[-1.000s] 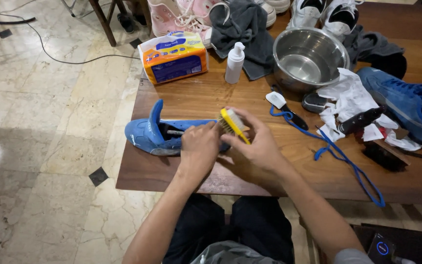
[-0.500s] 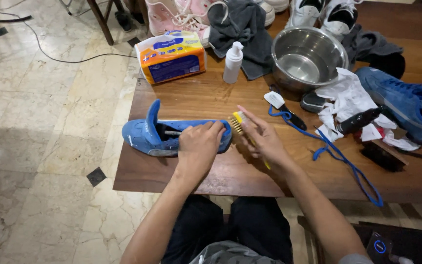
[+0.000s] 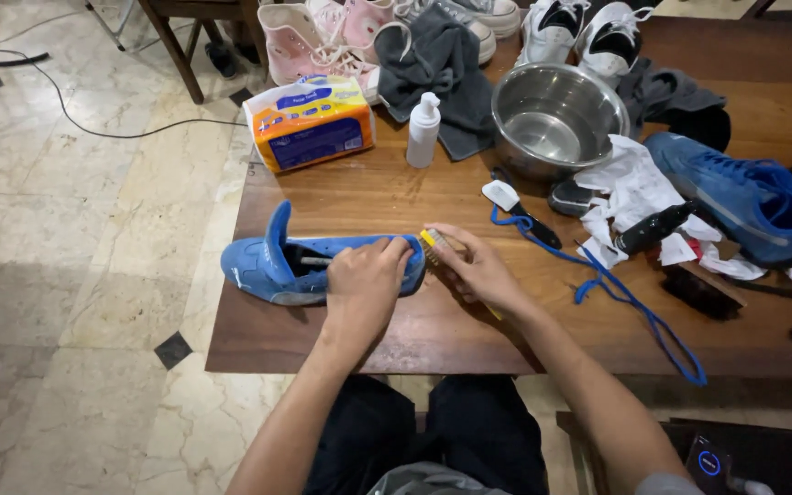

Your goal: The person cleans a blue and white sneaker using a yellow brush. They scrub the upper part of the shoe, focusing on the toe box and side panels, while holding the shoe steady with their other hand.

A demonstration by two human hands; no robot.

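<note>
The blue shoe (image 3: 295, 266) is laid near the table's (image 3: 396, 339) left edge, long axis left to right. Its right end is pinned by the left hand (image 3: 366, 286); a yellow brush (image 3: 433, 246) is gripped in the right hand (image 3: 480, 272) against that end.

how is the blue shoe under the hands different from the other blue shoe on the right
The near blue shoe lies unlaced with its tongue pulled up, pinned by the left hand while the right hand holds a brush at its heel. The far blue shoe sits untouched among white cloths. Both are blue and rest on the wooden table.
</note>
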